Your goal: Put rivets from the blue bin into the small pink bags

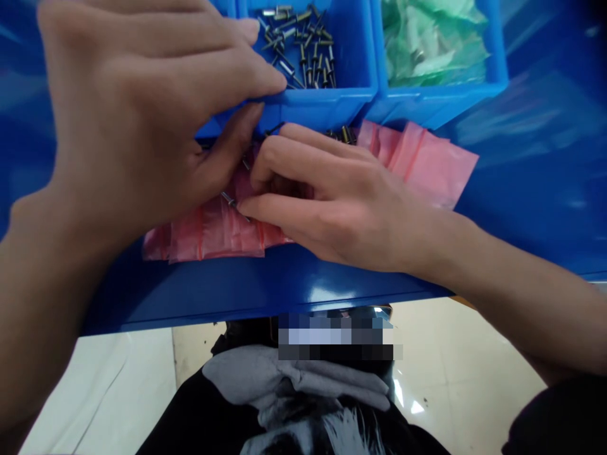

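My left hand (142, 107) hovers at the front rim of the middle blue bin (327, 98). Its fingers stretch forward, with thumb and index finger apart and nothing visible between them. My right hand (327, 196) is curled over a row of pink zip bags (213, 230). A small metal blind rivet (229, 199) shows at its thumb tip; the curled fingers hide part of the grip. More blind rivets (313, 57) lie loose in the middle bin. Several others (348, 134) show between the bin and my right hand.
The bin on the right (441, 95) holds green plastic bags (434, 44) with pale contents. More pink bags (431, 161) fan out below it. The blue tabletop (265, 287) ends just before my lap, where grey and black clothing (284, 379) shows.
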A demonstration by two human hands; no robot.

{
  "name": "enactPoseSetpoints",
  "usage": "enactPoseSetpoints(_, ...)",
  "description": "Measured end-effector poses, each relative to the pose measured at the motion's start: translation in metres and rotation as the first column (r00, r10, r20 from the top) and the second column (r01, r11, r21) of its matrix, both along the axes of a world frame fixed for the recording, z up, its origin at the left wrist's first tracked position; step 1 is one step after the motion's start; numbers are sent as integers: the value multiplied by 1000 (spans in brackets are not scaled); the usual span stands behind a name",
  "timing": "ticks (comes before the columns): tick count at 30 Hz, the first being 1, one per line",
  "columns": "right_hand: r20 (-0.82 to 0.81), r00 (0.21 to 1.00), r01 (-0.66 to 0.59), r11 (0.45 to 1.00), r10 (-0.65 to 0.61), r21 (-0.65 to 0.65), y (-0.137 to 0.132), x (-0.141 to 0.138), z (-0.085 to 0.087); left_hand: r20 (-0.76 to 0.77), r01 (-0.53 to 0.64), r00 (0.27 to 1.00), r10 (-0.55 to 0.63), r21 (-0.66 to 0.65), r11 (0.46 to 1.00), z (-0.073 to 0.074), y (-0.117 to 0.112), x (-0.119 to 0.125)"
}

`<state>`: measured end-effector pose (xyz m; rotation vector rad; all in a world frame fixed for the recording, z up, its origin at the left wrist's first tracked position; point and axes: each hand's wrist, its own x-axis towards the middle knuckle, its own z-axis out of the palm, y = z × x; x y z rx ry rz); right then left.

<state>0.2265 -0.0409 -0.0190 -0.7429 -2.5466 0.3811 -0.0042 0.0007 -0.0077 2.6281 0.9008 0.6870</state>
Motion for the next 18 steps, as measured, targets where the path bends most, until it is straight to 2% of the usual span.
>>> enactPoseSetpoints(3,-72,997,23,995,-16,98,0,1,-1,-99,-31,994,45,138,990,1,0,2)
enactPoseSetpoints(7,-172,983,86,990,-65,112,0,5,11,-55,-13,998,24,177,984,2,0,5)
enactPoseSetpoints(10,-323,926,192,980,-195,-43,-6,10,25,-36,20,999,-13,207,978,1,0,4)
enactPoseSetpoints(13,-413,854,221,940,-315,-261,-8,13,26,-43,21,999,-11,246,969,0,0,3)
enactPoseSetpoints(16,-581,721,138,900,-377,-414,-1,15,15,-55,7,998,8,266,964,-1,0,2)
enactPoseSetpoints(18,-641,668,46,880,-379,-472,4,15,9,-52,10,999,4,264,964,-1,-1,2)
